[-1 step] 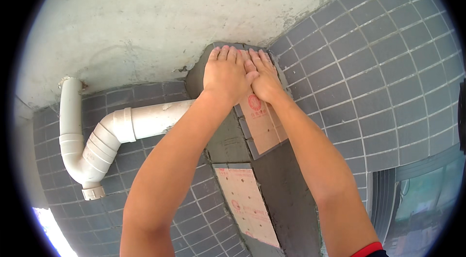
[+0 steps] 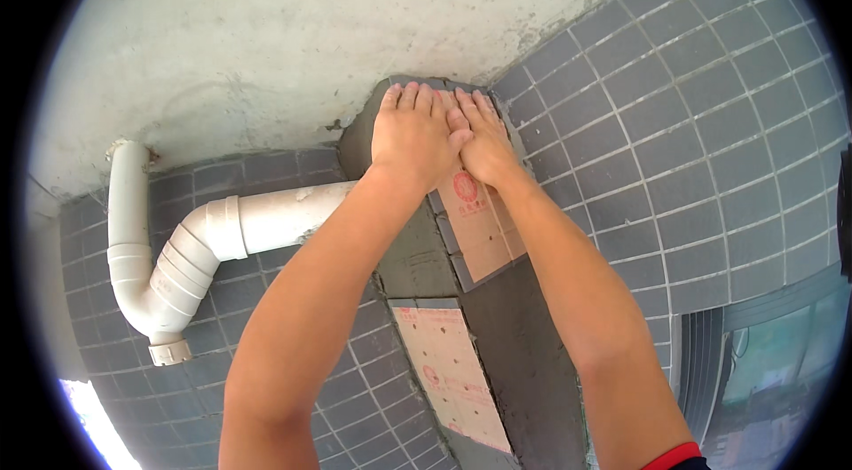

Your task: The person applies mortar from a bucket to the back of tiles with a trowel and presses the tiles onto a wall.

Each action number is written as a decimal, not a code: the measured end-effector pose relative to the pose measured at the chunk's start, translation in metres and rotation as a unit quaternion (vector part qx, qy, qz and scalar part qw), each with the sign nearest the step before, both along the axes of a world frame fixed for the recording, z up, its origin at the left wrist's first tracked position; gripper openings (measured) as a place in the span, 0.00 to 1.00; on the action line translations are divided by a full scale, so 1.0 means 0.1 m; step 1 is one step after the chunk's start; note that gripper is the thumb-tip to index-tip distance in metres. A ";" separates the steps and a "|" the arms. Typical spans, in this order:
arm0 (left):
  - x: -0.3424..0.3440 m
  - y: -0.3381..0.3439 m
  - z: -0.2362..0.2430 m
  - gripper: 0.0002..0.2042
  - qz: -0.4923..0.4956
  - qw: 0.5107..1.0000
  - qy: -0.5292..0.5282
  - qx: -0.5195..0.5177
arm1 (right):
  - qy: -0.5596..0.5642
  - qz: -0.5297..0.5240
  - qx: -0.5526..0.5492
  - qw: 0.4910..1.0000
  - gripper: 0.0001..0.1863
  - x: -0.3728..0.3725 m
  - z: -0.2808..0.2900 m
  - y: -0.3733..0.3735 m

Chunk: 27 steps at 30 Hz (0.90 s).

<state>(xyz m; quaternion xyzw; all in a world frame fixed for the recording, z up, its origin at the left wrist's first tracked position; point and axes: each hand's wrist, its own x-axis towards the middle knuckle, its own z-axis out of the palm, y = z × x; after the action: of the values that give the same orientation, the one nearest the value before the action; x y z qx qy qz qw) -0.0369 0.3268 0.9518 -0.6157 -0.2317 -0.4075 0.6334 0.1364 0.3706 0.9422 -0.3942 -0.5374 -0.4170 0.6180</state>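
Observation:
Both my hands press side by side, fingers stretched upward, on a tile sheet faced with tan printed paper near the top of a cement-coated column. My left hand lies flat on its left part, and my right hand lies flat on its right part. The thumbs overlap between them. Much of the sheet's upper half is hidden under the hands; dark tile edges show along its left side and bottom. Lower on the column's left face is a second paper-faced tile sheet, untouched.
A white drain pipe with a bend and capped trap runs into the column from the left. Grey tiled walls flank it, with bare concrete above. Grey wet-looking cement coats the column's right face. A window is at lower right.

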 end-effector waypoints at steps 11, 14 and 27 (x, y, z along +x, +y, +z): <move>0.10 -0.18 0.03 0.29 0.061 0.997 -0.011 -0.039 | 0.031 0.031 -0.041 0.998 0.32 -0.01 0.02 -0.11; 0.13 -0.15 -0.01 0.31 0.053 0.997 -0.023 -0.042 | 0.038 0.046 -0.043 0.997 0.32 -0.01 -0.02 -0.18; 0.18 -0.06 -0.09 0.34 0.112 0.993 -0.046 -0.005 | 0.019 0.078 -0.041 0.996 0.43 -0.19 -1.31 -0.26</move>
<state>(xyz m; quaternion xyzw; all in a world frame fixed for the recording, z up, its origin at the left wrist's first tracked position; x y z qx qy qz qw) -0.0194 0.3213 0.9432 -0.5696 -0.3298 -0.3610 0.6607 0.1174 0.3450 0.8113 -0.3845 -0.5712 -0.3376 0.6419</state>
